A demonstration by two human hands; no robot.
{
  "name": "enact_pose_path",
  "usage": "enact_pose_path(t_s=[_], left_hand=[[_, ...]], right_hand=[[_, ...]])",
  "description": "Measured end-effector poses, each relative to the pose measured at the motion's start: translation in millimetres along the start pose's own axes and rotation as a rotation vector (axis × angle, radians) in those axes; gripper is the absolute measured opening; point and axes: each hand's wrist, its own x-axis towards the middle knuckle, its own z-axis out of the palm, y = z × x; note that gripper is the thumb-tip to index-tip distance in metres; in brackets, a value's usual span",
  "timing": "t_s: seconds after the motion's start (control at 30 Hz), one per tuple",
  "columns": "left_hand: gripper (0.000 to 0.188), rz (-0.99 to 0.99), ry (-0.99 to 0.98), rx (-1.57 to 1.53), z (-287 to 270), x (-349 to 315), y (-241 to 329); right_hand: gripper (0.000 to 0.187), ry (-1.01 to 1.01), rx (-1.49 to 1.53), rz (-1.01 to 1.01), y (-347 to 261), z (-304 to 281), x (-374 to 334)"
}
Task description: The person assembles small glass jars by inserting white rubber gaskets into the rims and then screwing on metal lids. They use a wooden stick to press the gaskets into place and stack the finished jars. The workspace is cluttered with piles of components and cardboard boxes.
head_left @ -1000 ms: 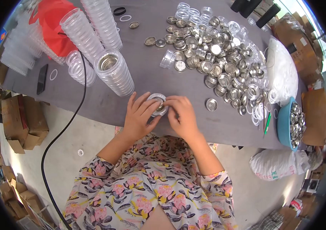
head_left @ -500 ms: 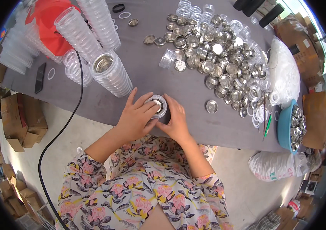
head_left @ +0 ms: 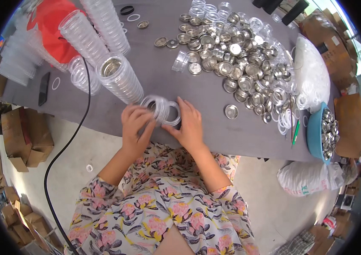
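Note:
Near the table's front edge, my left hand (head_left: pixel 136 128) has its fingers curled round a clear round plastic piece (head_left: pixel 156 107), smeared by motion. Beside it, my right hand (head_left: pixel 190 126) grips a clear plastic ring-shaped piece (head_left: pixel 176 116) between thumb and fingers. The two pieces are side by side and overlap in view; whether they touch I cannot tell. Just beyond my left hand leans a stack of clear plastic cups (head_left: pixel 125 83), with a metal disc (head_left: pixel 111 67) in its top one. A lone metal cap (head_left: pixel 231 111) lies to the right of my right hand.
A heap of metal caps (head_left: pixel 235 63) spreads over the right of the grey table (head_left: pixel 163 80). Beyond it are a white plastic bag (head_left: pixel 312 76), a blue basin (head_left: pixel 314 138) of metal parts and a green pen (head_left: pixel 296 132). A black cable (head_left: pixel 68 146) hangs at left.
My left hand has moved left and slightly down with a clear plastic piece, away from the right-hand piece. The metal mesh seen between my hands no longer shows there.

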Motion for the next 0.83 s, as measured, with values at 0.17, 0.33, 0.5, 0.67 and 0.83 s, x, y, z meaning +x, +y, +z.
enact_pose_path(t_s=[0.17, 0.33, 0.5, 0.67, 0.83], left_hand=[[0.022, 0.066, -0.027, 0.295, -4, -37, -18], [0.024, 0.065, -0.071, 0.358, 8, -39, -24], [0.027, 0.032, -0.083, 0.294, 14, -35, -22], [0.035, 0.041, -0.095, 0.25, 10, -25, -11], [0.049, 0.199, -0.266, 0.193, 19, -10, -6]], right_hand=[[0.043, 0.225, -0.234, -0.035, 31, -44, -8], [0.021, 0.198, -0.618, 0.223, 71, -78, -22], [0.019, 0.149, -0.209, -0.111, 27, -56, -9], [0.024, -0.038, -0.093, -0.306, -2, -26, 10], [0.028, -0.037, 0.024, -0.208, 7, -21, 7]])
